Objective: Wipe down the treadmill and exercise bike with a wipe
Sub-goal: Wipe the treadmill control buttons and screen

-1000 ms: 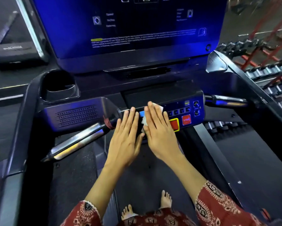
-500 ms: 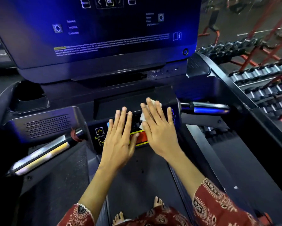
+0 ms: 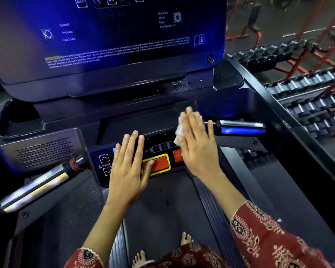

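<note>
White wipe lies crumpled at the upper right of the control panel of the treadmill, pressed under the right hand. This hand is blurred; its fingers are straight and close together and press the wipe flat against the panel without pinching it. Only the wipe's left edge shows.

The left hand rests flat on the left half of the control panel, fingers extended, grasping nothing. Its thumb touches the red button with a yellow border at the panel's centre.

One chrome handle projects right of the control panel, a second handle left of it.
</note>
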Demonstrator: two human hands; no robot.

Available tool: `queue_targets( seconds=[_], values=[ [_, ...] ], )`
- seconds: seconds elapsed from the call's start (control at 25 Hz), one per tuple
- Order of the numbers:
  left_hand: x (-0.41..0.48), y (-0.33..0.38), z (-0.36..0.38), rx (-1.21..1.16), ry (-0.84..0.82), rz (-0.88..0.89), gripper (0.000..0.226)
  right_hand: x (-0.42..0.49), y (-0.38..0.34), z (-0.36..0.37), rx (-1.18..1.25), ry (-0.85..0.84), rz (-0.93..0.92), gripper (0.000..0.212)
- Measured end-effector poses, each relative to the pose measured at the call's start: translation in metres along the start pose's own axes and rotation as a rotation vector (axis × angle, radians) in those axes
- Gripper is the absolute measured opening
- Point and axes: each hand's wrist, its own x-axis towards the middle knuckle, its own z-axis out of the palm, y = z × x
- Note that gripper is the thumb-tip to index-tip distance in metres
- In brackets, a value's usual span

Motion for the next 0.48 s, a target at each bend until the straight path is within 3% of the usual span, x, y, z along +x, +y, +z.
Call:
queue_targets(
  seconds=[0.08, 0.16, 0.36, 0.48],
  values=[
    [0.000, 0.001, -0.001, 0.006, -0.002, 0.003, 0.059, -0.009, 0.003, 0.000, 0.172, 0.003, 0.240, 0.058],
    [0.000, 0.002, 0.000, 0.020, -0.001, 0.010, 0.059, -0.040, -0.014, 0.004, 0.205, -0.031, 0.298, 0.059],
    [-0.002, -0.005, 0.001, 0.027, -0.009, 0.040, 0.056, -0.053, -0.074, 0.010, 0.269, -0.141, 0.107, 0.053],
    [-0.011, -0.014, -0.006, 0.024, -0.029, 0.069, 0.053, -0.054, -0.059, 0.008, 0.194, -0.148, -0.107, 0.049]
  ],
)
